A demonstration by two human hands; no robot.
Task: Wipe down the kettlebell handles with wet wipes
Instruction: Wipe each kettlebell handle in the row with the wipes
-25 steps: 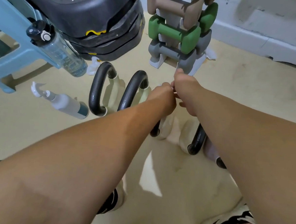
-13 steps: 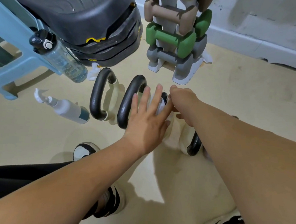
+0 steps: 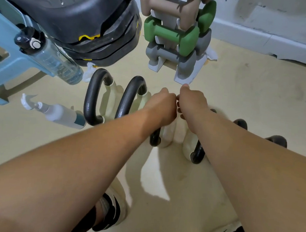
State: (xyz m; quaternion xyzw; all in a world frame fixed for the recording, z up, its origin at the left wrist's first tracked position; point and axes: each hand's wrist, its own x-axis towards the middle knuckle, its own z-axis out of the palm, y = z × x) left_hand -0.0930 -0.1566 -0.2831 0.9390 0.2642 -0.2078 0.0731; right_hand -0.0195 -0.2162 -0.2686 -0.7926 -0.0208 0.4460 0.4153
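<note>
Beige floor by the dumbbell rack (image 3: 175,37): left hand (image 3: 161,105), splayed flat half a second back, now clenched knuckle-to-knuckle with clenched right hand (image 3: 192,102) over the kettlebell handles (image 3: 126,99), contents unseen, wipe likely being readied, no wiping yet.

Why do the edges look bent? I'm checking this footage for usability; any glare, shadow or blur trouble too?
Head view: wide-angle bending curves the blue stool and wall base; soft highlights gleam on the black kettlebell handle; a bright light patch lies on the floor between the forearms' shadows; left hand and right hand are slightly blurred, hiding any wipe.
</note>
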